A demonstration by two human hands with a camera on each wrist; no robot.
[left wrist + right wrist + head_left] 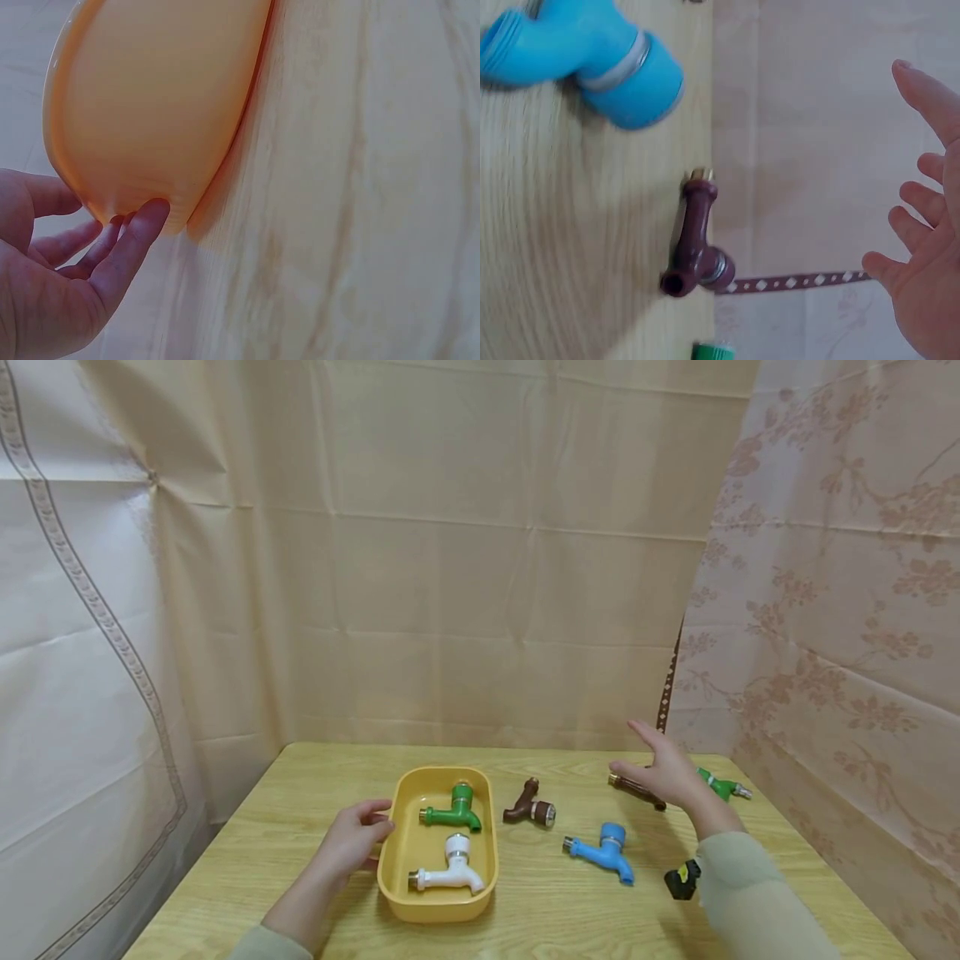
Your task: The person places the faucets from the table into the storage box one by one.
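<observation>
In the head view my left hand is at the left side of a yellow tray, fingertips touching its outer wall. The left wrist view shows these fingers loosely bent against the tray wall. Inside the tray lie a green faucet and a white faucet. My right hand hovers, fingers spread and holding nothing, over a dark brown faucet at the back right. That brown faucet lies beside the hand in the right wrist view.
Right of the tray lies another brown faucet. A blue faucet is nearer the front, and a second green faucet lies near the right table edge, partly behind the right hand. Curtains hang behind the table.
</observation>
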